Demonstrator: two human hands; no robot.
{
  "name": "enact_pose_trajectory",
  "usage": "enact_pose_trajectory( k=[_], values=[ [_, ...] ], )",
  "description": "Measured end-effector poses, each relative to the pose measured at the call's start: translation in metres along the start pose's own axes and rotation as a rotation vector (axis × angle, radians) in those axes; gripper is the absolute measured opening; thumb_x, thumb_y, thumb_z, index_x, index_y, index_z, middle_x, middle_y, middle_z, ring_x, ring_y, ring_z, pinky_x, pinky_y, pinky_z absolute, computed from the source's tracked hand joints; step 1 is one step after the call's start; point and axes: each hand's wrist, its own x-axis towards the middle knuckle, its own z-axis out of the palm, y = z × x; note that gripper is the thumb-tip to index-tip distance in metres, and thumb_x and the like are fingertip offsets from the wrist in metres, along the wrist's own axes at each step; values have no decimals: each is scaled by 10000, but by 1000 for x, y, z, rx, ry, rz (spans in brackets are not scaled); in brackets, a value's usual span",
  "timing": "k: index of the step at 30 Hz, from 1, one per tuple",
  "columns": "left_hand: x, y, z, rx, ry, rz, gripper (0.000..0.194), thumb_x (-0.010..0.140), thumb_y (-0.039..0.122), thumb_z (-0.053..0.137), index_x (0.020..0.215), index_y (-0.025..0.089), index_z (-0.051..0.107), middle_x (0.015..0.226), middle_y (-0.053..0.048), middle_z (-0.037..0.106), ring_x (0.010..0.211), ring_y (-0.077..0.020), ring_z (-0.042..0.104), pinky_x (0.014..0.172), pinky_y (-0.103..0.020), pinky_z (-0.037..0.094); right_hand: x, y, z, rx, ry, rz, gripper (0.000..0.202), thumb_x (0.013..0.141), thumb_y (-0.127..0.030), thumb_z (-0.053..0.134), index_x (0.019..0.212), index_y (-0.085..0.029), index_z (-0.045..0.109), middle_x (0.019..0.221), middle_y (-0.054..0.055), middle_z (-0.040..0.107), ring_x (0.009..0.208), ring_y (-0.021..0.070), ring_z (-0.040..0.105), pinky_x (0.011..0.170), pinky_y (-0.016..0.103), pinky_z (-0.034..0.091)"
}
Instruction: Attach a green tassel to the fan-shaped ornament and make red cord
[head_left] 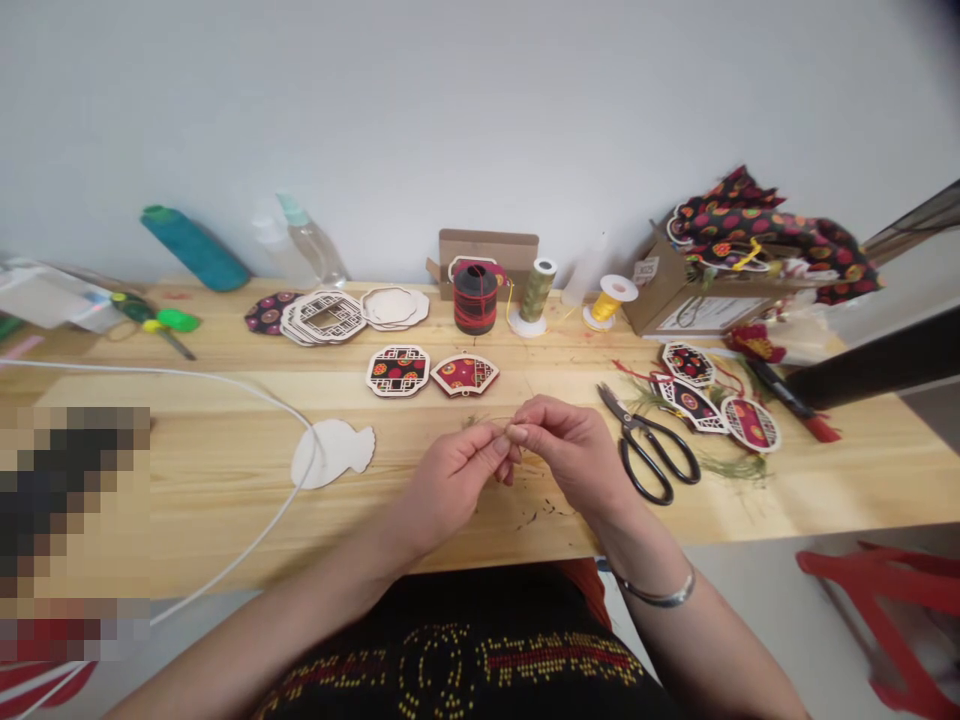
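My left hand (pixel 457 470) and my right hand (pixel 566 445) meet over the front of the wooden table, thumbs and fingertips pinched together. Between them is what looks like a thin thread (pixel 487 419), mostly hidden by the fingers. Just beyond the hands lie a fan-shaped ornament (pixel 465 375) with red patterned cloth and an octagonal ornament (pixel 398 371) with dark cloth. Black-handled scissors (pixel 649 440) rest to the right of my right hand, blades pointing away. A pale fish-shaped or gourd-shaped piece (pixel 330 453) lies to the left, crossed by a white cable (pixel 289 405).
Along the wall stand a red cord spool (pixel 475 300), a green thread spool (pixel 542 290) and a yellow spool (pixel 611 298). Lattice frames (pixel 330 318) are stacked at left. Corded ornaments (pixel 752 424) lie at right, below a cardboard box (pixel 705 300) of patterned cloth. A black pole (pixel 885 355) juts in.
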Motion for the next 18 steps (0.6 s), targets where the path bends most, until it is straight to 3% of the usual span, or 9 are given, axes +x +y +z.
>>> enact_pose_trajectory(
  k=[3,8,12,15,18],
  values=[
    [1,0,-1,44,-18,27,259,896,306,433,728,191,593,669,-2,551,675,-144,506,681,-282,409,1,1,-4,-90,23,-26,230,743,-345,661,624,-186,544,525,-44,558,507,114,561,543,284,482],
    [2,-4,-5,176,-3,93,249,902,277,424,782,203,629,757,-27,625,739,-164,551,729,-315,428,4,0,-15,-254,169,-107,198,735,-279,652,605,-184,536,611,-36,535,593,92,469,589,246,398],
    [4,-11,-9,308,38,164,245,895,246,436,807,209,662,999,-69,627,959,-203,554,870,-382,415,5,-2,-21,-251,189,-132,192,749,-270,637,612,-182,537,612,-38,507,593,90,419,585,244,353],
    [3,-13,-10,456,183,225,185,853,218,512,871,225,696,1224,-85,529,1182,-257,432,1010,-462,307,5,-4,-24,-245,215,-143,186,749,-264,646,618,-180,544,621,-38,489,603,90,396,578,244,322],
    [-1,-8,-11,475,425,297,271,791,201,605,1048,250,675,1263,-86,490,1196,-267,398,1029,-460,283,7,-4,-27,-250,245,-152,194,742,-267,656,613,-180,540,615,-39,478,604,94,392,577,248,313]
  ],
)
